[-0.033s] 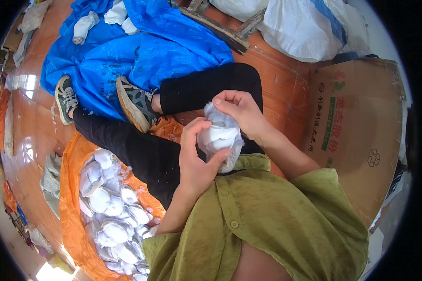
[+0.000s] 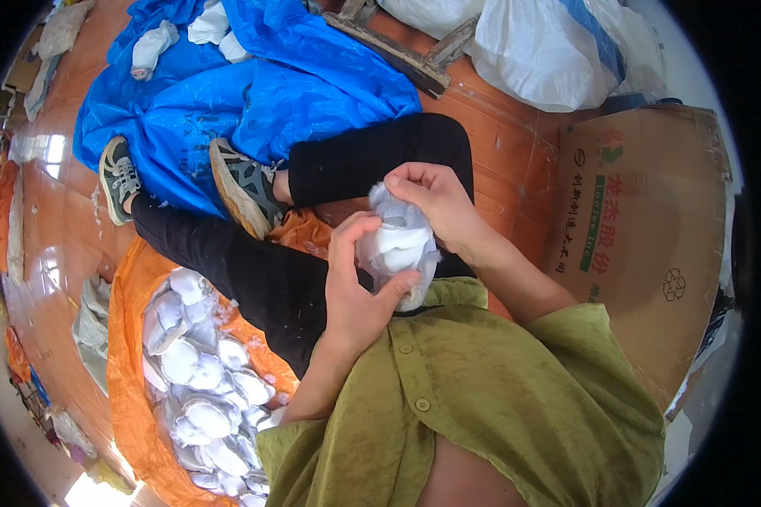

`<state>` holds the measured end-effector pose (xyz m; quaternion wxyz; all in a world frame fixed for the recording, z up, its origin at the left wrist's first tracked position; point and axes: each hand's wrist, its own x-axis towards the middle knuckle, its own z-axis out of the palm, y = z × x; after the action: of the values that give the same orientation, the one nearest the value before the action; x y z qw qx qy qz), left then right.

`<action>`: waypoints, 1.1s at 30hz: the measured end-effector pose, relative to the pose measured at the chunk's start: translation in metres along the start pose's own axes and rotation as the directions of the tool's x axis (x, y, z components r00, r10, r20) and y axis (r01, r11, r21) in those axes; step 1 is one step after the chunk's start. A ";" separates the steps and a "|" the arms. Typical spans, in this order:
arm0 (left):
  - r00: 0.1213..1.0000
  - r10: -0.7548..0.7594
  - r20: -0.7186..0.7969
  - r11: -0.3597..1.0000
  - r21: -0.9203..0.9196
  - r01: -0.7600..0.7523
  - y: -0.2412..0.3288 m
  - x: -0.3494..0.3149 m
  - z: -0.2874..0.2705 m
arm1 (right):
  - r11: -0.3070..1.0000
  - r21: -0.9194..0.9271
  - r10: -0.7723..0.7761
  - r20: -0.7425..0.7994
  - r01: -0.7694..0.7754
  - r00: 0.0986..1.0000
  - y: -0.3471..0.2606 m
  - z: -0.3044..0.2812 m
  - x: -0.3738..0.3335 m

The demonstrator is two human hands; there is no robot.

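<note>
I sit on the floor with both hands raised in front of my chest, holding a small white cloth bundle (image 2: 397,249). My left hand (image 2: 355,291) cups it from below and the left, thumb pressed against its underside. My right hand (image 2: 435,203) pinches its top edge with the fingertips. Below my left arm lies an orange sack (image 2: 131,372), open and filled with several similar white cloth bundles (image 2: 199,376).
My legs in black trousers (image 2: 254,270) and grey shoes (image 2: 241,186) stretch across a blue tarp (image 2: 254,93) with a few white pieces on it. A cardboard box (image 2: 651,245) stands at the right, white plastic bags (image 2: 558,51) and a wooden frame (image 2: 397,55) behind, on a wooden floor.
</note>
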<state>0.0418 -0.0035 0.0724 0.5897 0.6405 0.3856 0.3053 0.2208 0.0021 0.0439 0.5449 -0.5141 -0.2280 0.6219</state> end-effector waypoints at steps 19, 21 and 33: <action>0.989 0.125 -0.081 0.938 0.334 -0.091 -0.018 0.008 0.013 | 0.751 0.531 0.534 -0.141 -0.392 0.834 0.025 0.010 0.003; 0.998 0.056 -0.026 0.938 0.343 -0.043 -0.013 0.008 0.008 | 0.764 0.527 0.515 -0.151 -0.372 0.844 0.029 0.007 0.003; 0.948 -0.272 -0.164 0.950 -0.202 0.238 -0.045 0.011 -0.009 | 0.966 0.068 0.255 -0.058 -0.251 0.965 0.041 -0.008 -0.006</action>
<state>0.0341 0.0107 0.0277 0.6403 0.4972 0.4907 0.3194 0.2092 -0.0179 0.0090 0.4834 -0.5427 -0.1237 0.6756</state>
